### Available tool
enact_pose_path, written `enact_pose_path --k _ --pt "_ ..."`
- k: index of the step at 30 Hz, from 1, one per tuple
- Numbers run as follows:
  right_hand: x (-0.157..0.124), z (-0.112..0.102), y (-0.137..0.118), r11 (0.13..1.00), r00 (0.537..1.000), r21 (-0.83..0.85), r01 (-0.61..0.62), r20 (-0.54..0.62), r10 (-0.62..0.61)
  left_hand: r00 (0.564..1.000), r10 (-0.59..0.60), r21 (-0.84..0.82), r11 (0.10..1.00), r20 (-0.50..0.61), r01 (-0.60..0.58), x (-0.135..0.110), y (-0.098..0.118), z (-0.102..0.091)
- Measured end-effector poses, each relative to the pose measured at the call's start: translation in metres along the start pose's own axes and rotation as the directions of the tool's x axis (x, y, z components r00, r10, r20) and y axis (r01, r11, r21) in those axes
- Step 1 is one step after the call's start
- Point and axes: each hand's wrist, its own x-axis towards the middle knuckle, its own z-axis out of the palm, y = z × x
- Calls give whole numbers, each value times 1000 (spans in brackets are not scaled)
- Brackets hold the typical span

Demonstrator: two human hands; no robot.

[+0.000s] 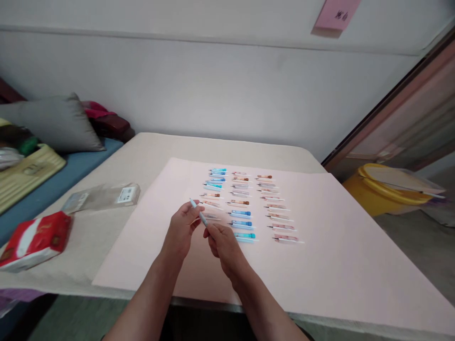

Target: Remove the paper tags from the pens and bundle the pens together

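A slim pale-blue pen (203,218) is held at a slant between my two hands, above a large pale pink sheet (341,265). The fingers of my left hand (183,225) pinch it near its upper end. My right hand (223,242) grips its lower end. Beyond and beside the hands, several pens lie in three columns, with thin dark tips pointing left and a pale slim piece along each. A teal pen (245,235) is close to my right hand, and blue pens (241,223) lie just past it. Pink-patterned pens (286,238) fill much of the right column.
A clear plastic package (103,198) with a white label and a red tissue pack (37,240) lie on the table's left. Further left are a grey cushion (53,123) and a yellowish bag (31,175). A yellow bin (380,189) stands right. A white wall (227,90) backs the table.
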Motion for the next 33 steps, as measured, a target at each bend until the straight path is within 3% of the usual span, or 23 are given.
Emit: enact_pose_path --k 4,9,17,26,33 --pt "0 1 2 1000 1000 9 2 11 -2 1000 8 17 1000 -19 -8 1 -1 -3" --pt "1 0 2 1000 1000 28 1 21 -1 999 11 -41 999 35 -9 1 1 -4" --pt "0 1 2 1000 1000 10 24 5 -24 1000 4 39 999 -6 -4 1 -2 -3" --pt "1 0 3 999 1000 28 24 8 -24 998 29 6 1000 49 -29 0 2 -3" --pt "1 2 1 1000 1000 -10 19 -2 -19 1000 18 20 1000 -7 -17 1 1 -3"
